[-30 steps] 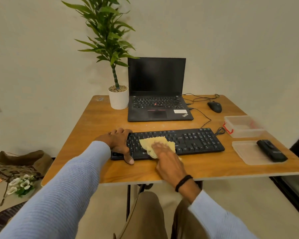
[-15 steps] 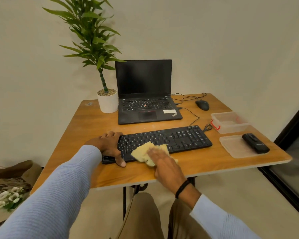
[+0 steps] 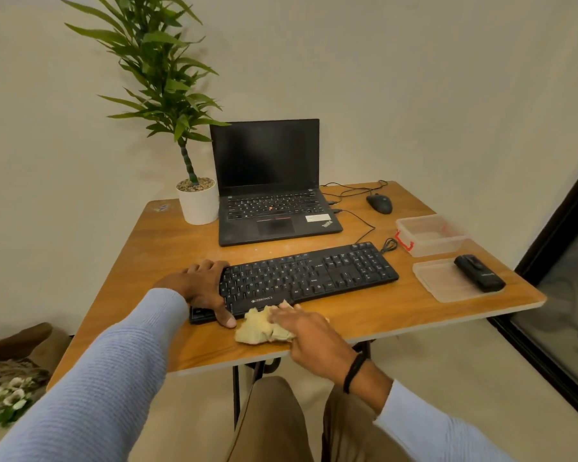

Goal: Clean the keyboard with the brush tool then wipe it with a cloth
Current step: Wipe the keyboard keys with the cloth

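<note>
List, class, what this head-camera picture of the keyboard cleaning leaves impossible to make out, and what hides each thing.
- Left end of the black keyboard: head view, covered by the left hand.
- Part of the crumpled yellow cloth: under the right hand.
- Small black brush tool on the clear plastic lid: bristles too small to see.
- Top of the green potted plant: cut off by the frame edge.

Left hand (image 3: 203,288) hides keyboard (image 3: 301,278) left end; plant (image 3: 157,78) top cropped.
</note>
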